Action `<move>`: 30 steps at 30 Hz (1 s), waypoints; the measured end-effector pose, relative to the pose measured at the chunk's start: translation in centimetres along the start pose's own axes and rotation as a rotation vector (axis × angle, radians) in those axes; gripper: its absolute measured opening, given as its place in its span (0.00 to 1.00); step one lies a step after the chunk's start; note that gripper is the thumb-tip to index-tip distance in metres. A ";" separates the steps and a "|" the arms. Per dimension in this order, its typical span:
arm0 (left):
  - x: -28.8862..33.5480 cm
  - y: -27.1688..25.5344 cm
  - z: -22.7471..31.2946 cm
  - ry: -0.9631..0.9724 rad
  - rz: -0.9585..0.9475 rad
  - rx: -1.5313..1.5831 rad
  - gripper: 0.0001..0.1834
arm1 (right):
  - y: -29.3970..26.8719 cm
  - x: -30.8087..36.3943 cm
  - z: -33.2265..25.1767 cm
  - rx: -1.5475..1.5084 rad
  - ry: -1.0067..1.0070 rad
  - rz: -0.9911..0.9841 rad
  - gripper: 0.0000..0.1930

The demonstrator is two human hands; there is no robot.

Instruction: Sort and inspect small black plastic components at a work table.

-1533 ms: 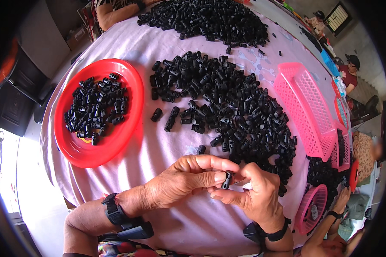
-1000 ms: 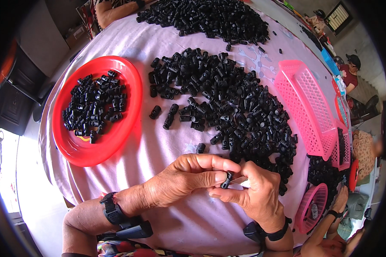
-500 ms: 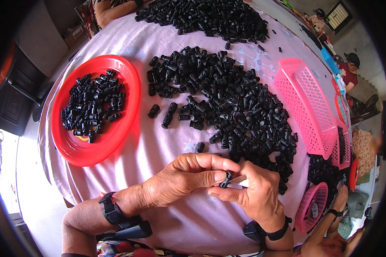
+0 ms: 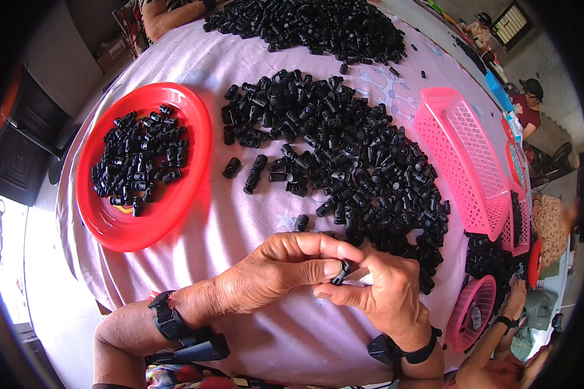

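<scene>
we are holding a small, glossy black cylindrical piece between the thumb and fingers of our left hand; it is tilting, its upper end leaning right, and our thumb is partly covering it. in our right hand we are pinching a thin, pale thing, partly hidden; it is pointing left, close beside the piece, its exact contact remaining unclear.

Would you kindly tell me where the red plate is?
In the head view, the red plate lies on the left side of the pink cloth, left of the middle heap of black parts.
</scene>
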State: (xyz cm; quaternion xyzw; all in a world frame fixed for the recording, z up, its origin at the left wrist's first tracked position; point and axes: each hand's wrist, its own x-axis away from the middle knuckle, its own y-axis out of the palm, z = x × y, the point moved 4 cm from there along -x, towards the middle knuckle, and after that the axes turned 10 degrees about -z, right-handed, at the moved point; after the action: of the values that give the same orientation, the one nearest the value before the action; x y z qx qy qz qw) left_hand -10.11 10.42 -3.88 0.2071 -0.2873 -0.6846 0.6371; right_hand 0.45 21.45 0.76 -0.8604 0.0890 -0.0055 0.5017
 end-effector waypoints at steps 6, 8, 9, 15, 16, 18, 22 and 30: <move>0.1 0.2 0.3 0.035 -0.023 0.057 0.16 | -0.1 0.0 -0.1 -0.066 -0.001 0.028 0.24; 0.0 0.2 0.2 0.044 -0.025 0.061 0.16 | -0.2 -0.1 -0.1 -0.063 0.015 0.026 0.25; 0.0 0.2 0.2 0.043 -0.025 0.061 0.16 | -0.2 -0.1 0.0 -0.063 0.016 0.026 0.25; -0.1 0.1 0.0 0.028 -0.016 0.047 0.16 | -0.1 0.0 0.1 0.003 0.029 -0.013 0.25; -0.1 0.1 -0.1 0.025 -0.001 0.035 0.16 | -0.1 0.0 0.0 0.012 0.018 -0.012 0.24; -0.1 0.0 -0.2 0.023 0.013 0.023 0.16 | 0.1 0.0 0.0 0.023 0.009 -0.011 0.24; -0.1 -0.1 -0.3 0.044 0.062 0.060 0.15 | -0.4 0.0 -0.5 -0.100 -0.070 0.125 0.19; -0.2 -0.4 -0.5 0.075 0.085 0.133 0.13 | -0.8 0.2 -0.9 -0.078 -0.064 0.141 0.13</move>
State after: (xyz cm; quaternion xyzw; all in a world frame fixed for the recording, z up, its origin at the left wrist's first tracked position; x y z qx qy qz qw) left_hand -10.12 10.58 -4.54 0.2617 -0.3166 -0.6281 0.6608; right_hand 0.64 21.03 1.90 -0.8706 0.1336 0.0609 0.4696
